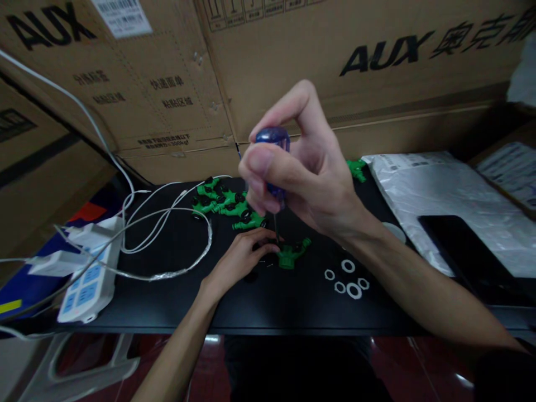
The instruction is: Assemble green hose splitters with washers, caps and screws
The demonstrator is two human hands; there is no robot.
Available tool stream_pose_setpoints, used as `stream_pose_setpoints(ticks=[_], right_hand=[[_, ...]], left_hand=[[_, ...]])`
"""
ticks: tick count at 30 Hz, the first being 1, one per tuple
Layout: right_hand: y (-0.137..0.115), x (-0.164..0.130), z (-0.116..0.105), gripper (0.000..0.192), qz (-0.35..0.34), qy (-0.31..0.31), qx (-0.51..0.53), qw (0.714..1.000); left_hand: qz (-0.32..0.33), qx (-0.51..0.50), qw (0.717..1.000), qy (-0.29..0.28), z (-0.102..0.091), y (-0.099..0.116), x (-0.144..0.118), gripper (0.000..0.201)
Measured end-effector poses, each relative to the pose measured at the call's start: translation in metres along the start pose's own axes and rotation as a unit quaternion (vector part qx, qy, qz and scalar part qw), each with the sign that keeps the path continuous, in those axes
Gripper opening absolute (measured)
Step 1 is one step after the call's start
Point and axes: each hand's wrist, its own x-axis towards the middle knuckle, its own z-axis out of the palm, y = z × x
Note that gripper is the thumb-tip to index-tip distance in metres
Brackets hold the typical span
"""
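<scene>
A screwdriver (274,137) with a blue, partly see-through handle is gripped in my right hand (310,173), its thin shaft pointing down. The tip reaches a green plastic hose splitter (287,257) lying on the black table. My left hand (247,251) is closed on the left side of that splitter, close to the screwdriver tip; its fingertips are partly hidden. Small thin pins (268,263) lie just below the left fingers. Behind the hands lies a group of similar green splitters (228,204) with black levers.
Several white ring washers (347,266) lie right of the splitter. A phone (464,251) rests on a silvery package (412,184) at the right. A power strip (90,285) and white cables (167,212) occupy the left. Cardboard boxes (268,72) wall off the back.
</scene>
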Motion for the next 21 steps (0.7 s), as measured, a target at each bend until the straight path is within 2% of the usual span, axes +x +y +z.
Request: stream_pose_setpoints(ticks=[3,6,7,10,15,17,19,20,21], right_hand=[[-0.003,0.003,-0.005,0.006,0.039,-0.040,0.007,0.998],[-0.008,0.003,-0.008,0.028,0.072,-0.088,-0.006,0.994],[-0.009,0.002,-0.008,0.029,0.068,-0.086,-0.011,0.994],[-0.007,0.000,-0.004,0.011,0.045,-0.039,-0.029,0.998],[0.001,0.001,0.000,0.039,-0.001,0.028,-0.027,0.999],[0.002,0.003,-0.003,0.036,0.004,0.026,-0.029,0.999],[-0.001,0.004,-0.007,0.016,0.024,-0.002,-0.034,0.999],[-0.003,0.004,-0.008,0.011,0.034,-0.023,-0.034,0.999],[-0.006,0.004,-0.010,0.021,0.044,-0.043,-0.035,0.997]], left_hand=[[-0.009,0.003,1.000,0.002,0.001,-0.002,0.000,0.018],[-0.009,0.002,1.000,0.005,0.001,-0.002,0.000,0.018],[-0.007,0.003,1.000,0.005,0.001,-0.002,0.000,0.017],[-0.006,0.003,1.000,0.005,0.001,0.000,0.000,0.015],[-0.019,0.005,1.000,0.015,0.001,0.001,0.000,0.019],[-0.018,0.001,1.000,0.010,0.001,0.002,0.000,0.019],[-0.020,-0.003,1.000,0.006,0.001,0.002,0.000,0.020],[-0.019,-0.003,1.000,0.004,0.001,0.002,0.000,0.020],[-0.017,-0.002,1.000,0.004,0.001,0.002,0.000,0.020]])
